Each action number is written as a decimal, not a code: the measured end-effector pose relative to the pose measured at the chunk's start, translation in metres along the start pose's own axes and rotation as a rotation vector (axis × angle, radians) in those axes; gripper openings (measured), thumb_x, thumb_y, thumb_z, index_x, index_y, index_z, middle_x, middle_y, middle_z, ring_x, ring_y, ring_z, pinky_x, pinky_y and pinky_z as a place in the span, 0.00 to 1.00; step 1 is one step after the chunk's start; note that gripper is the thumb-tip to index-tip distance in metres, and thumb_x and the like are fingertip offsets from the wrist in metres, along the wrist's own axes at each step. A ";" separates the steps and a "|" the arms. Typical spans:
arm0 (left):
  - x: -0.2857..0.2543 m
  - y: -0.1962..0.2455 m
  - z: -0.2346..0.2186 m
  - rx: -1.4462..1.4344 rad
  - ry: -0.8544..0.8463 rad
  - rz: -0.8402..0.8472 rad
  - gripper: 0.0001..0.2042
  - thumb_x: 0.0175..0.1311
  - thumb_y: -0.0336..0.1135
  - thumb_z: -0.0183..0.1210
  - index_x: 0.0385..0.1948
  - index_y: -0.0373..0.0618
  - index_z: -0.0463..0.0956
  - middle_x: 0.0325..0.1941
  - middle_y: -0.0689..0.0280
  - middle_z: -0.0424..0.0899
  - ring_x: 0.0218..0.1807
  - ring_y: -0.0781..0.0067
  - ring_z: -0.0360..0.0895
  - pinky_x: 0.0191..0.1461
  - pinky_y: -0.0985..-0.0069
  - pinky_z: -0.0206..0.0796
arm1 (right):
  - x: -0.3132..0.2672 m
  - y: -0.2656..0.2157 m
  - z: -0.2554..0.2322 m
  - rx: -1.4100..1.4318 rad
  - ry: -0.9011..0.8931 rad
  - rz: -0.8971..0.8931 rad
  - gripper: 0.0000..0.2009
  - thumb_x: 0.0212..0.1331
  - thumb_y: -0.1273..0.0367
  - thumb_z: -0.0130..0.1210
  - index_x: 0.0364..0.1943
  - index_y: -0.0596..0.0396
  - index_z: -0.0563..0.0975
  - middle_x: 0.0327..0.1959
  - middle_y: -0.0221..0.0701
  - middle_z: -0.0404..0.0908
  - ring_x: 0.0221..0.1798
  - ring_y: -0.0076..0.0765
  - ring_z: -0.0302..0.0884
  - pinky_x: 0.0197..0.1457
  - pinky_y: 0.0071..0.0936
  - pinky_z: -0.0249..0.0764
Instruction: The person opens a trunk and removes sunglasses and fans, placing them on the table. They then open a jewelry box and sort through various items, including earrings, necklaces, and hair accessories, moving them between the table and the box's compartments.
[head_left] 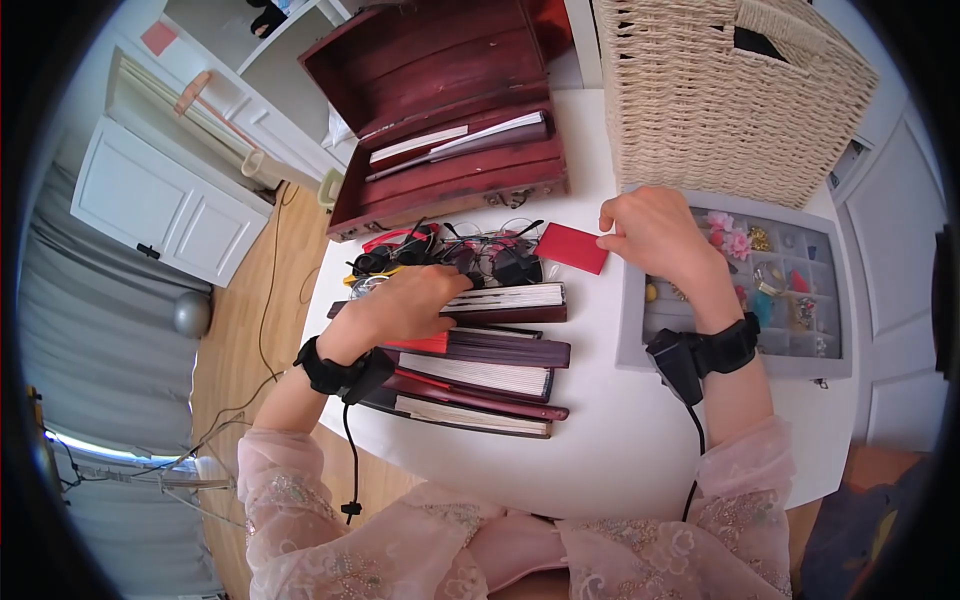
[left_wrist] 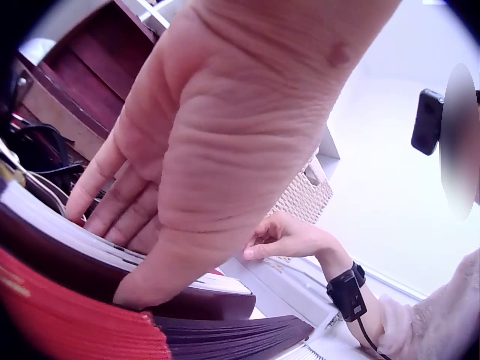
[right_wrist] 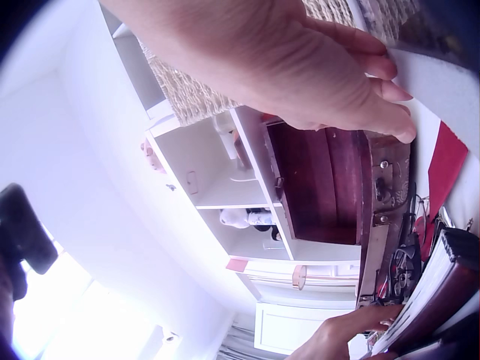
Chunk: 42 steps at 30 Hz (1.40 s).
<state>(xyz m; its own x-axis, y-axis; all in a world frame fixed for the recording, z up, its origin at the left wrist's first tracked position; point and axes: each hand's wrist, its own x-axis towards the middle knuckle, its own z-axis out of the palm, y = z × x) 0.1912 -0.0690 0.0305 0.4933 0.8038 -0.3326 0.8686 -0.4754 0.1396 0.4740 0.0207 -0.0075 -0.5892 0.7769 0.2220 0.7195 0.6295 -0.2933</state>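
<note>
My left hand (head_left: 410, 300) reaches over the row of books and grips the farthest one, a dark red book (head_left: 540, 312) with white pages. In the left wrist view the thumb presses its near cover (left_wrist: 199, 306) while the fingers (left_wrist: 124, 206) go over its far side. My right hand (head_left: 660, 235) hovers by the jewelry box (head_left: 632, 330), fingers loosely bent and nothing between them. Its thumb tip is right at the edge of a flat red card (head_left: 573, 248). In the right wrist view the card (right_wrist: 448, 161) shows below the thumb.
More books (head_left: 500, 378) stand in a row on the white table (head_left: 460, 465). Behind them lies a heap of glasses (head_left: 490, 255). An open dark red case (head_left: 450, 195) with papers inside stands at the back, and a woven basket (head_left: 720, 100) rises at the back right.
</note>
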 end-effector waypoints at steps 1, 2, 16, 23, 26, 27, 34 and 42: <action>0.001 -0.001 0.000 0.001 0.000 0.001 0.20 0.44 0.29 0.62 0.43 0.35 0.75 0.42 0.53 0.77 0.46 0.51 0.75 0.50 0.64 0.67 | 0.000 0.000 0.001 0.002 -0.005 -0.002 0.08 0.43 0.66 0.64 0.26 0.54 0.81 0.21 0.35 0.81 0.29 0.41 0.79 0.34 0.36 0.72; 0.002 -0.002 0.001 0.007 -0.004 0.006 0.20 0.43 0.29 0.62 0.42 0.35 0.75 0.42 0.53 0.77 0.46 0.51 0.75 0.50 0.64 0.67 | 0.000 0.001 0.001 0.001 -0.003 -0.001 0.08 0.43 0.66 0.64 0.26 0.54 0.81 0.21 0.35 0.81 0.29 0.41 0.79 0.34 0.36 0.72; -0.014 0.008 -0.052 -0.027 0.140 0.066 0.19 0.37 0.31 0.63 0.37 0.35 0.76 0.37 0.54 0.79 0.39 0.54 0.76 0.45 0.68 0.70 | 0.001 0.000 0.000 -0.014 -0.019 0.009 0.08 0.44 0.65 0.64 0.26 0.54 0.81 0.21 0.35 0.80 0.30 0.41 0.79 0.35 0.35 0.72; -0.016 -0.045 -0.124 -0.423 0.643 0.064 0.17 0.48 0.31 0.65 0.41 0.35 0.75 0.35 0.66 0.80 0.38 0.78 0.76 0.43 0.78 0.69 | 0.000 0.001 0.001 -0.011 -0.008 0.000 0.08 0.44 0.65 0.64 0.26 0.54 0.81 0.21 0.35 0.80 0.30 0.41 0.79 0.35 0.35 0.72; -0.005 -0.079 -0.142 -0.603 0.937 0.018 0.17 0.50 0.30 0.64 0.43 0.37 0.74 0.37 0.68 0.79 0.38 0.80 0.76 0.45 0.79 0.70 | 0.001 0.000 0.001 -0.031 0.003 -0.017 0.08 0.44 0.65 0.64 0.26 0.53 0.81 0.20 0.35 0.80 0.29 0.41 0.79 0.35 0.35 0.72; 0.003 -0.082 -0.146 -0.651 1.004 0.026 0.15 0.52 0.32 0.63 0.41 0.39 0.75 0.35 0.69 0.78 0.37 0.80 0.76 0.46 0.78 0.71 | 0.001 -0.001 0.000 -0.039 -0.030 0.008 0.08 0.44 0.65 0.64 0.26 0.53 0.81 0.20 0.35 0.80 0.30 0.41 0.79 0.36 0.36 0.72; 0.079 -0.157 -0.125 -1.466 1.175 -0.014 0.17 0.56 0.35 0.62 0.43 0.34 0.74 0.39 0.59 0.75 0.43 0.64 0.76 0.50 0.69 0.74 | 0.000 -0.001 0.000 -0.038 -0.027 0.003 0.08 0.44 0.65 0.64 0.26 0.53 0.81 0.20 0.36 0.80 0.31 0.42 0.79 0.36 0.36 0.72; 0.144 -0.205 -0.071 -1.978 1.145 -0.339 0.15 0.56 0.32 0.60 0.43 0.40 0.68 0.44 0.51 0.73 0.51 0.50 0.72 0.57 0.59 0.70 | 0.001 -0.002 0.000 -0.051 -0.052 0.010 0.08 0.44 0.65 0.64 0.26 0.54 0.81 0.22 0.37 0.80 0.31 0.42 0.79 0.36 0.36 0.72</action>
<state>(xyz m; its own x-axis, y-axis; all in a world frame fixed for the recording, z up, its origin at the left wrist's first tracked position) 0.0873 0.1698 0.0197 -0.4309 0.8894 -0.1527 -0.4908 -0.0890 0.8667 0.4721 0.0199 -0.0068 -0.5991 0.7822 0.1706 0.7425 0.6226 -0.2470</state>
